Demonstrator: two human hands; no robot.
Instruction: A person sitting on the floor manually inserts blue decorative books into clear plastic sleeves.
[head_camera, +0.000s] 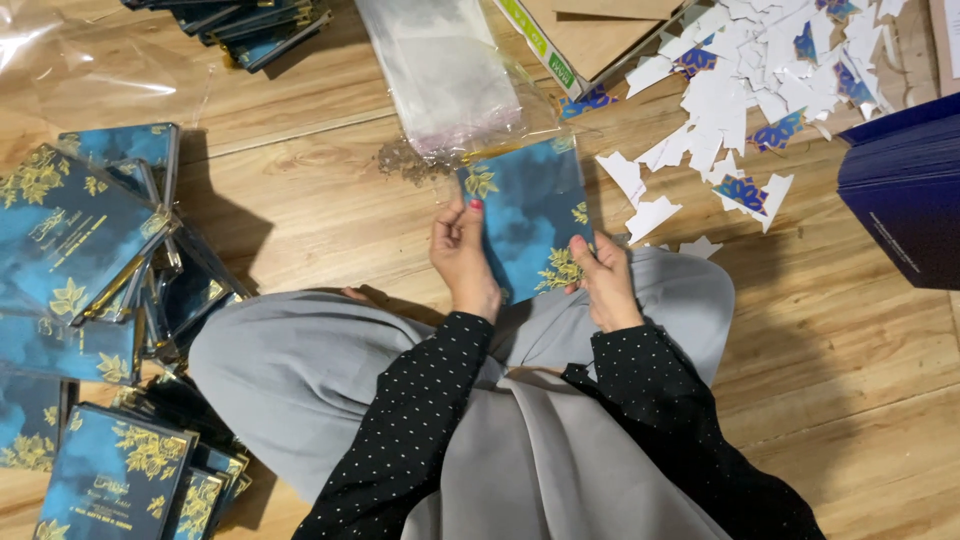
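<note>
I hold a blue card (528, 215) with gold flower corners over my lap, in both hands. My left hand (462, 258) grips its left edge with the thumb on the face. My right hand (603, 280) pinches its lower right corner. The card's top end sits at the mouth of a clear plastic sleeve (445, 75) that lies on the wooden floor ahead of me. I cannot tell if the card is partly inside the sleeve.
Piles of sleeved blue cards (85, 270) lie at my left, more at the top (250, 25). Torn white paper scraps (750, 70) and a cardboard box (585, 35) lie at top right. A dark navy stack (905, 190) sits at right.
</note>
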